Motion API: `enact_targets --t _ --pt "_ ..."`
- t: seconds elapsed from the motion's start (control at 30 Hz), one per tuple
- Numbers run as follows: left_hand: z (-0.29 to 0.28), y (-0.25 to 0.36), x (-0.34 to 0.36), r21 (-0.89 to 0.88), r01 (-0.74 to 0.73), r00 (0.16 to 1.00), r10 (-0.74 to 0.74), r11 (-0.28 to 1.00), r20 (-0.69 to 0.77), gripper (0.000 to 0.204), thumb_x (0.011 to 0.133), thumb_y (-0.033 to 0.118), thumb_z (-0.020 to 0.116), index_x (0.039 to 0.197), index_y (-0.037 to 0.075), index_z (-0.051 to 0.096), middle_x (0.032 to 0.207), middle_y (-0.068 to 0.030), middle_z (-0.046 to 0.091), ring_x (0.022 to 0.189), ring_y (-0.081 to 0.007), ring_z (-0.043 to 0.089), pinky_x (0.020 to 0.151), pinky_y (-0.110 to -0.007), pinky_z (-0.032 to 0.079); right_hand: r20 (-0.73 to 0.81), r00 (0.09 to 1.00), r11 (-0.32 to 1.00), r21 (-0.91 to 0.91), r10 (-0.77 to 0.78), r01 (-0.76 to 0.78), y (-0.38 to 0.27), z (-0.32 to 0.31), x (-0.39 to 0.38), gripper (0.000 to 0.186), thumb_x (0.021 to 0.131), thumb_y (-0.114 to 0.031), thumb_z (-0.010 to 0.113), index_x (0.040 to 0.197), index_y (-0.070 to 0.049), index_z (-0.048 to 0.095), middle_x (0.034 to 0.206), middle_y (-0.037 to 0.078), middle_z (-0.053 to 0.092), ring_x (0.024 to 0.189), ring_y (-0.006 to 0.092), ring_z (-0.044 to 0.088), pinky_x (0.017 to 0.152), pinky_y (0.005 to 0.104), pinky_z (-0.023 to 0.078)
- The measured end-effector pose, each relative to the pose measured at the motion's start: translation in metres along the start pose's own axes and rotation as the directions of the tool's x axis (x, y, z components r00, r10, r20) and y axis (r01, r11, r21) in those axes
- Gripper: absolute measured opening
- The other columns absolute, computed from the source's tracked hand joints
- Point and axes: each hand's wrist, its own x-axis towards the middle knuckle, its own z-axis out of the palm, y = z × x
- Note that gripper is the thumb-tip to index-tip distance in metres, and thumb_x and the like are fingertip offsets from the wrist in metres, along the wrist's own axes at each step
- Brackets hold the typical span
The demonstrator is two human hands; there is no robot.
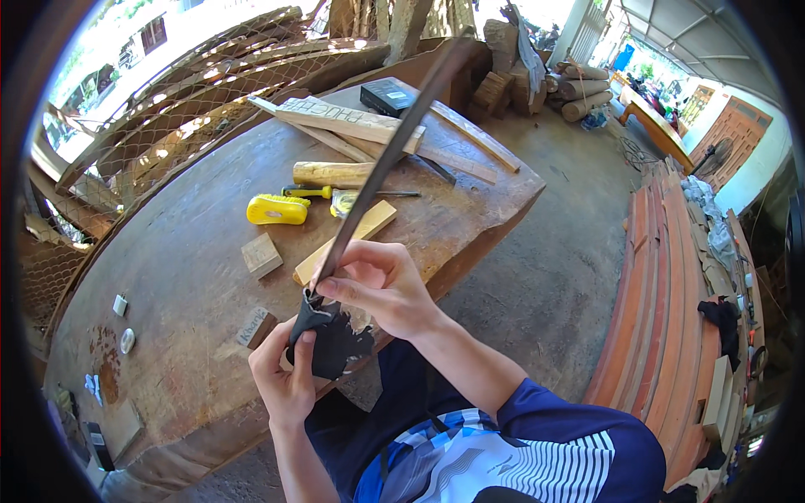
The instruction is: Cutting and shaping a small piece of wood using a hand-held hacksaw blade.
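A long, thin, dark strip (387, 163), perhaps metal or wood, slants up and away over the table. Its near end is pinched between the thumb and fingers of my right hand (381, 289). Just below, my left hand (281, 369) grips a torn black sheet (342, 348) with ragged edges, cloth or sandpaper, I cannot tell which. The sheet's upper part is folded against the strip's lower end; whether it wraps fully around is hidden by my fingers. Close to my left hand lies a small wooden block (256, 327), and a flat light wood piece (360, 239) rests beyond my right hand.
On the worn wooden table (184, 277) lie a yellow brush (277, 210), a screwdriver (314, 192), a tape measure (342, 203), a wood block (262, 255), several boards (344, 121) and a black box (387, 96). Reddish planks (646, 310) are stacked on the floor at right.
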Motion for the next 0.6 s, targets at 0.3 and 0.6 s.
enact_targets --t 0.3,0.6 --pt "-0.016 -0.006 -0.005 -0.304 0.116 0.984 -0.067 0.946 0.166 0.025 0.111 0.013 0.059 0.105 -0.007 0.073 0.086 0.0007 0.069 0.078 -0.0046 0.057 0.070 -0.023 0.046 0.087 0.996 0.998 -0.060 0.031 -0.026 -0.011 0.010 0.002 0.011 0.096 -0.004 0.080 0.105 0.000 0.076 0.094 0.002 0.071 0.091 0.0096 0.062 0.083 0.0269 0.048" --pt "-0.012 0.003 0.006 -0.255 0.129 0.991 -0.131 0.958 0.009 0.033 0.113 0.020 0.059 0.094 -0.004 0.070 0.075 0.0069 0.058 0.070 -0.0022 0.046 0.060 -0.024 0.037 -0.045 0.988 0.982 -0.105 0.151 -0.155 0.004 0.027 0.009 0.012 0.096 -0.003 0.079 0.107 0.002 0.076 0.095 0.000 0.072 0.087 0.0053 0.060 0.079 0.0256 0.049"
